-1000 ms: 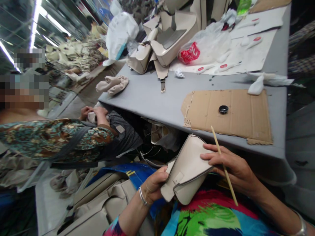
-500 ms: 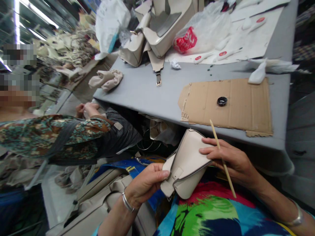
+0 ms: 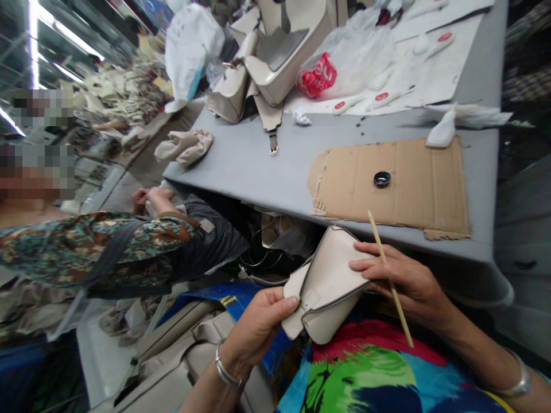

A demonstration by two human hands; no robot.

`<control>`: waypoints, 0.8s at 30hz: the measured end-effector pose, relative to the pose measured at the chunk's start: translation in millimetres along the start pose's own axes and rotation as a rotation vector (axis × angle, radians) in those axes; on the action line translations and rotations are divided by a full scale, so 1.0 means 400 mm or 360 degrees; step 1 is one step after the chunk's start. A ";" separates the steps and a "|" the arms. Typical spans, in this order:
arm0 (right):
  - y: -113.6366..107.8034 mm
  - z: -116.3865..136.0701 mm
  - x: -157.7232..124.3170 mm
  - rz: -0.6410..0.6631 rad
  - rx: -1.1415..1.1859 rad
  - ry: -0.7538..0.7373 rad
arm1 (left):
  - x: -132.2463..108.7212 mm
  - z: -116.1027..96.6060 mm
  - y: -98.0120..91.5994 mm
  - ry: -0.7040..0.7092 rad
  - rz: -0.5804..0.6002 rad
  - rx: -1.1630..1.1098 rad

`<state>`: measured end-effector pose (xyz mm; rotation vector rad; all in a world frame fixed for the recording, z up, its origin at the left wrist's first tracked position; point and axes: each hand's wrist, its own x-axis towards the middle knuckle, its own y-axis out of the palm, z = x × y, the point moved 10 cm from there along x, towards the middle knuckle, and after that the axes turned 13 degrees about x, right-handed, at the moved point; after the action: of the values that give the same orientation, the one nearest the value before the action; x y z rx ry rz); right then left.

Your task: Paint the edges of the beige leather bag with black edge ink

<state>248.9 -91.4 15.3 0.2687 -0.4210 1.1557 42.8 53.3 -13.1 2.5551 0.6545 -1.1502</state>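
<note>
A cream leather bag piece (image 3: pixel 331 269) with dark edges is held above my lap, below the table's front edge. My left hand (image 3: pixel 273 307) pinches its narrow lower-left end, thumb on top. At the opposite side, my right hand (image 3: pixel 398 275) grips the bag piece, its fingers lying along the pale face. A thin wooden stick (image 3: pixel 390 281), pointed at its upper end, is also in my right hand and slants across the fingers. Past the hands, a small black round dish (image 3: pixel 381 179) rests on a cardboard sheet (image 3: pixel 344 186).
The grey table (image 3: pixel 241 166) carries cream bags (image 3: pixel 271 69), a plastic bag (image 3: pixel 353 57), white bottles (image 3: pixel 442 131) and crumpled paper (image 3: pixel 302 117). A co-worker (image 3: pixel 107 246) sits at the left. More bag parts (image 3: pixel 202 355) are piled beside my left arm.
The view has shifted slightly, so the table things appear a little further left. My left thumb lies a bit higher on the bag piece's end; the right hand's hold looks the same.
</note>
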 end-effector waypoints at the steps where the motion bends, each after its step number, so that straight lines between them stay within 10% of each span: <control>1: -0.001 -0.001 0.001 -0.0004 0.0001 0.0009 | 0.001 0.002 0.001 -0.0010 0.0003 -0.0016; 24: -0.005 -0.027 -0.009 0.0003 -0.0046 0.0049 | 0.047 0.013 0.008 -0.0037 -0.0089 -0.0218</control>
<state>251.6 -90.5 4.0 0.2253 -0.4106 1.1534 51.8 53.9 -30.6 2.4198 0.7758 -1.1103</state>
